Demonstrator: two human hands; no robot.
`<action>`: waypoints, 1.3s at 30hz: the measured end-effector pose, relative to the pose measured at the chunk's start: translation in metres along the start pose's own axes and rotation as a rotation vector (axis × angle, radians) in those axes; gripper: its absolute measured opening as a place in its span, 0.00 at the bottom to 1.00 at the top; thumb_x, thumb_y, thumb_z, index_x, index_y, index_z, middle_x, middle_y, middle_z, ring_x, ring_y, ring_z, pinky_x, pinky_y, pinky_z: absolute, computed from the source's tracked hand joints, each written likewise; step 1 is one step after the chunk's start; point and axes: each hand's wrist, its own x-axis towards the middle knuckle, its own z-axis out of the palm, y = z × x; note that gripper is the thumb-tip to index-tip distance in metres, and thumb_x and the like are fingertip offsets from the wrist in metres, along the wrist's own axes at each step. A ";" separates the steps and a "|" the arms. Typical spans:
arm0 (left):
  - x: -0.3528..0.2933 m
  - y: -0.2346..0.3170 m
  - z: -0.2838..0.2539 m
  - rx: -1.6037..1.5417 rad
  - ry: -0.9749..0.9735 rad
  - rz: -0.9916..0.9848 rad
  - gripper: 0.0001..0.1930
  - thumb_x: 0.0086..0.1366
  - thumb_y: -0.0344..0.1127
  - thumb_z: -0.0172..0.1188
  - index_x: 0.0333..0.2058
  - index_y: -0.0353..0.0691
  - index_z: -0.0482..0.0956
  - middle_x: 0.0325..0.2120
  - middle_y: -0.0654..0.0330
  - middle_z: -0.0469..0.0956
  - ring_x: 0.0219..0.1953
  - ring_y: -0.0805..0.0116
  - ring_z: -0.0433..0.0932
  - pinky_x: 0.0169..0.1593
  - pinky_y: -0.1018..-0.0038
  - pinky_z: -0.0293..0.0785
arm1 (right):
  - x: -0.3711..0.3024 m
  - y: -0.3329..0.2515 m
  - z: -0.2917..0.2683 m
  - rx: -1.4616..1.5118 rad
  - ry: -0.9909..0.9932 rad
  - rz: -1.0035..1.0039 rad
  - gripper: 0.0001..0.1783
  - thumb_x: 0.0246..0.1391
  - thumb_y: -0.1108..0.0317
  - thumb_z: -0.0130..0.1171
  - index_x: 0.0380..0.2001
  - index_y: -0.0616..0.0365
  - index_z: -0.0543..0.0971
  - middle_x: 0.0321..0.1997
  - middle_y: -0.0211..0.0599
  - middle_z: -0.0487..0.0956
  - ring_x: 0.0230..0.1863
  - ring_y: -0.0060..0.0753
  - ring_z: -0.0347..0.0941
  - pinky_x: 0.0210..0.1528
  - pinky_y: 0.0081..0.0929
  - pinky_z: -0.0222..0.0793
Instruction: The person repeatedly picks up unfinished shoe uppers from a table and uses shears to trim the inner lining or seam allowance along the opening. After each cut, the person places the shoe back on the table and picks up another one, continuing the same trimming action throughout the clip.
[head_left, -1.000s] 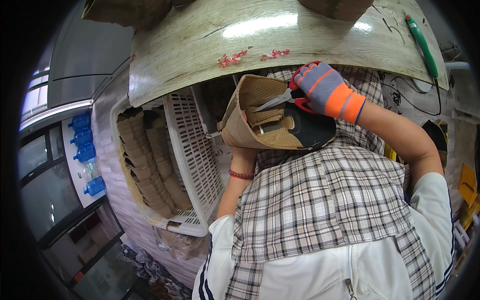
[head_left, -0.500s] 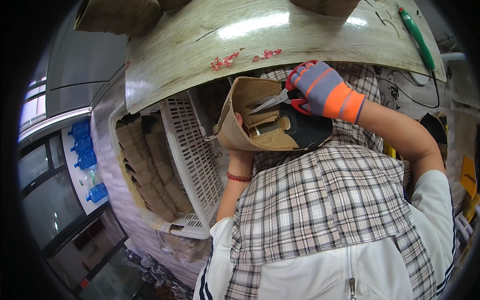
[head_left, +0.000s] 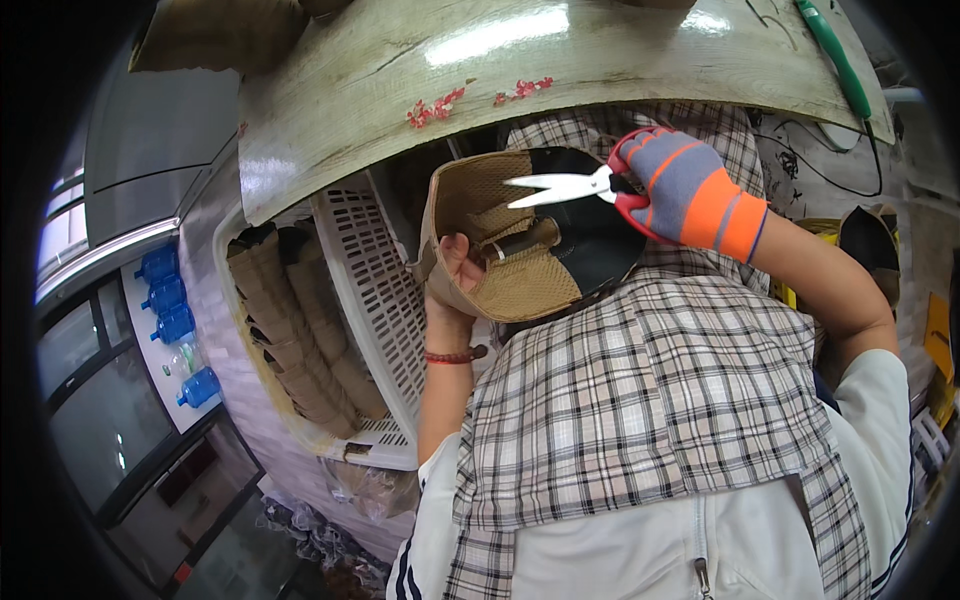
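My left hand (head_left: pixel 458 268), bare with a red bead bracelet at the wrist, grips the near-left wall of a brown shoe upper (head_left: pixel 545 290). Its fingertips show inside the opening. The upper has tan, honeycomb-textured lining on one side and black lining on the other; a small tab-like piece lies inside it. In a grey and orange glove, my right hand (head_left: pixel 690 190) is closed round the red handles of a pair of scissors (head_left: pixel 560 187). Their blades are a little apart, pointing left over the opening of the upper, and I cannot tell whether they touch anything.
A wood-grain table (head_left: pixel 340 150) curves across the far side, with a green-handled corded tool (head_left: pixel 835 60) at its right. To my left, a white plastic basket (head_left: pixel 385 300) holds stacked brown uppers (head_left: pixel 290 330). Blue water bottles (head_left: pixel 172 323) stand farther left.
My right hand has drawn the scissors up and right, and their blades are spread wider. The upper has tilted so its inside faces up more, showing more of my left fingers.
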 end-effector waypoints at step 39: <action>-0.043 0.013 -0.028 0.109 0.191 -0.441 0.19 0.49 0.18 0.74 0.42 0.30 0.83 0.39 0.53 0.84 0.41 0.62 0.83 0.47 0.67 0.84 | -0.007 -0.018 0.007 -0.056 -0.411 -0.155 0.20 0.46 0.57 0.69 0.40 0.57 0.82 0.36 0.42 0.82 0.41 0.44 0.79 0.45 0.35 0.75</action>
